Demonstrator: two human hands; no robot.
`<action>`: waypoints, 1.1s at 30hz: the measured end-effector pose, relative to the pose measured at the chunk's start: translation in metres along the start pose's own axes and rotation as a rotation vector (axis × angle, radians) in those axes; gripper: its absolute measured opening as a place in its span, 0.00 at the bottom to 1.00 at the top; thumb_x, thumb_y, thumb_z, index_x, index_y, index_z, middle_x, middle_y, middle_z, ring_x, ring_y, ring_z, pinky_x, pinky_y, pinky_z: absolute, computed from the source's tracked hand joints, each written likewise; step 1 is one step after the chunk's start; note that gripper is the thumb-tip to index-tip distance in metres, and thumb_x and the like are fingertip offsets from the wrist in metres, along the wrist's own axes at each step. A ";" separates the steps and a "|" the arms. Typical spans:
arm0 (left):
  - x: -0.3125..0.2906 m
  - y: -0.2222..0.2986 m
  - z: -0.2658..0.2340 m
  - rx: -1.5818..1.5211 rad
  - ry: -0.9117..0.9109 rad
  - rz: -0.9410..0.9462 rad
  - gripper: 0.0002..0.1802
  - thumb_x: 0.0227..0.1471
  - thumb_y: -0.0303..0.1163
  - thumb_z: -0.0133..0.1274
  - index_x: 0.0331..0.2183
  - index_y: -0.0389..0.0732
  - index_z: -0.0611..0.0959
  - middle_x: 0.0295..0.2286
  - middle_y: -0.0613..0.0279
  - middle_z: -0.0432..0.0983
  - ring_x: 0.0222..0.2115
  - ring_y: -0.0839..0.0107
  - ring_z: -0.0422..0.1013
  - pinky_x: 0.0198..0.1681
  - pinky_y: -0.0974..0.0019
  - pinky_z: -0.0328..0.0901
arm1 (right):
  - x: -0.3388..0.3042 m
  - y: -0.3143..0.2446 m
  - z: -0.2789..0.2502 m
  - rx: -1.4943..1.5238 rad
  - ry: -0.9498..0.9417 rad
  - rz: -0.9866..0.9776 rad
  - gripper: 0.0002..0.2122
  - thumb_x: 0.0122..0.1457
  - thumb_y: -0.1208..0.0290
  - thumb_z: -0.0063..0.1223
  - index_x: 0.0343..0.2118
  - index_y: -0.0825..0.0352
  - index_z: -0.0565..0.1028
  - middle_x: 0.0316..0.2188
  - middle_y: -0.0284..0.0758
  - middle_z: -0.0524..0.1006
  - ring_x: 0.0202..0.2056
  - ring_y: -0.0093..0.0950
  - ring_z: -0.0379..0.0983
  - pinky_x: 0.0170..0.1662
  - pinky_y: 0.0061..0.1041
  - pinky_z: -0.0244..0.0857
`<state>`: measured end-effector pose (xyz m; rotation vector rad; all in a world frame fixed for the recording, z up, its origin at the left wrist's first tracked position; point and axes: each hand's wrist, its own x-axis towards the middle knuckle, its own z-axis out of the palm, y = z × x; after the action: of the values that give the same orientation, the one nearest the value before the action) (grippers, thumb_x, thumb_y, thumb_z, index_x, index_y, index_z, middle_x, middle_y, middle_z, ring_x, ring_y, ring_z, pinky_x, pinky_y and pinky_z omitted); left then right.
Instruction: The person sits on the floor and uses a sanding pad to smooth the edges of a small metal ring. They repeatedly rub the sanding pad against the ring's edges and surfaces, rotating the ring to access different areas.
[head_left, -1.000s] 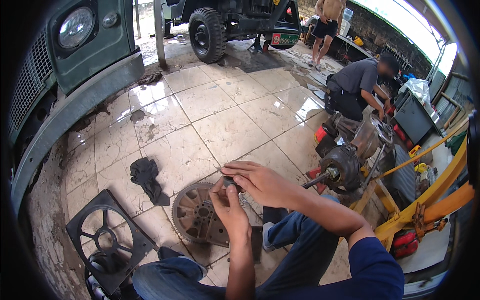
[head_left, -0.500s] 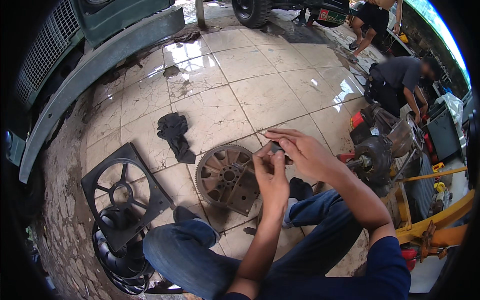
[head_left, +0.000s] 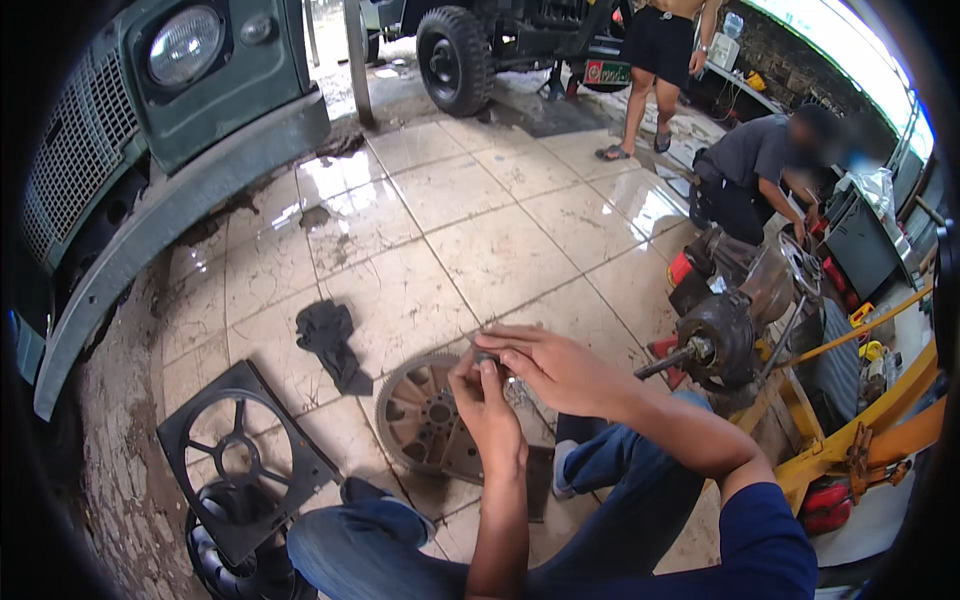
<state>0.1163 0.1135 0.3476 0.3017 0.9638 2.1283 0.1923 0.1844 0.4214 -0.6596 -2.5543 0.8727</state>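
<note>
Both hands meet right over the round metal disc [head_left: 425, 415] on the tiled floor. Left hand [head_left: 487, 405] and right hand [head_left: 555, 368] are pinched together on a small dark part [head_left: 487, 357], fingertips touching. Can't really tell what the part is. Black rag [head_left: 328, 338] lies nearby.

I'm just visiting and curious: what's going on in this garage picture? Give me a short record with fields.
Place: tiled workshop floor, wet and shiny in patches
Left hand: pinching a small dark part, too small to identify
Right hand: fingers on the same part
Below the hands: round rusty metal disc lying flat on the floor
Left of disc: black rag; black fan shroud
Right: engine assembly on a yellow stand
Far side: green vehicle front; one person crouching, another standing
</note>
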 end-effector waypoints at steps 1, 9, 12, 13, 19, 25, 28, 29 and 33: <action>-0.002 0.000 0.003 0.032 -0.005 0.000 0.19 0.63 0.29 0.45 0.52 0.33 0.65 0.43 0.53 0.68 0.44 0.68 0.69 0.50 0.65 0.65 | 0.001 0.000 -0.001 0.004 0.020 0.003 0.18 0.68 0.65 0.35 0.52 0.67 0.73 0.52 0.43 0.74 0.53 0.38 0.68 0.57 0.31 0.61; -0.004 -0.002 0.004 0.004 0.023 -0.022 0.18 0.63 0.27 0.45 0.52 0.32 0.66 0.44 0.51 0.69 0.44 0.67 0.68 0.51 0.64 0.64 | -0.002 0.011 0.005 -0.025 0.037 -0.023 0.19 0.69 0.61 0.35 0.51 0.66 0.74 0.52 0.40 0.74 0.51 0.37 0.71 0.54 0.28 0.64; -0.010 -0.002 0.003 0.068 -0.026 -0.021 0.17 0.63 0.28 0.45 0.51 0.32 0.66 0.42 0.51 0.70 0.44 0.68 0.68 0.49 0.64 0.65 | 0.003 0.007 0.002 0.217 -0.017 0.123 0.19 0.69 0.60 0.34 0.52 0.66 0.73 0.52 0.41 0.74 0.53 0.37 0.70 0.56 0.29 0.62; -0.011 -0.004 0.004 0.136 -0.031 -0.002 0.18 0.63 0.29 0.46 0.51 0.32 0.66 0.41 0.53 0.69 0.44 0.68 0.68 0.48 0.64 0.66 | 0.002 0.007 0.001 0.186 -0.013 0.114 0.19 0.69 0.61 0.34 0.52 0.66 0.73 0.51 0.41 0.74 0.52 0.37 0.70 0.55 0.29 0.62; -0.004 0.003 -0.001 0.087 -0.010 -0.011 0.19 0.62 0.29 0.47 0.51 0.32 0.66 0.40 0.54 0.69 0.41 0.70 0.69 0.45 0.66 0.66 | 0.000 0.005 0.001 0.128 -0.029 0.099 0.18 0.69 0.64 0.36 0.53 0.67 0.73 0.52 0.42 0.74 0.51 0.36 0.71 0.54 0.28 0.63; -0.003 0.012 0.001 0.087 -0.001 0.004 0.18 0.62 0.30 0.47 0.50 0.32 0.68 0.41 0.54 0.69 0.40 0.71 0.69 0.45 0.67 0.66 | 0.000 -0.006 -0.003 0.138 -0.007 0.103 0.17 0.69 0.68 0.36 0.53 0.69 0.72 0.50 0.42 0.75 0.51 0.33 0.72 0.54 0.27 0.63; -0.003 0.004 -0.003 0.139 0.016 0.005 0.18 0.62 0.30 0.47 0.50 0.32 0.68 0.41 0.53 0.69 0.41 0.70 0.69 0.47 0.66 0.66 | 0.001 -0.002 0.001 0.148 0.006 0.068 0.18 0.69 0.65 0.35 0.53 0.69 0.72 0.46 0.44 0.77 0.45 0.34 0.75 0.48 0.28 0.67; -0.008 0.007 0.001 0.191 -0.032 -0.032 0.18 0.62 0.30 0.47 0.51 0.32 0.68 0.42 0.51 0.70 0.43 0.69 0.70 0.49 0.65 0.65 | 0.002 -0.003 -0.003 0.203 -0.009 0.128 0.18 0.69 0.65 0.35 0.53 0.69 0.72 0.46 0.44 0.77 0.45 0.34 0.75 0.49 0.28 0.67; -0.007 -0.001 0.004 0.121 -0.050 0.017 0.19 0.63 0.31 0.46 0.51 0.31 0.67 0.42 0.51 0.71 0.43 0.67 0.70 0.49 0.64 0.65 | -0.001 -0.006 -0.006 0.109 0.003 0.117 0.17 0.68 0.68 0.36 0.52 0.71 0.73 0.48 0.43 0.76 0.49 0.31 0.73 0.53 0.26 0.64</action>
<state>0.1240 0.1110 0.3504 0.4224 1.0669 2.0714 0.1935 0.1824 0.4295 -0.7818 -2.4649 1.0404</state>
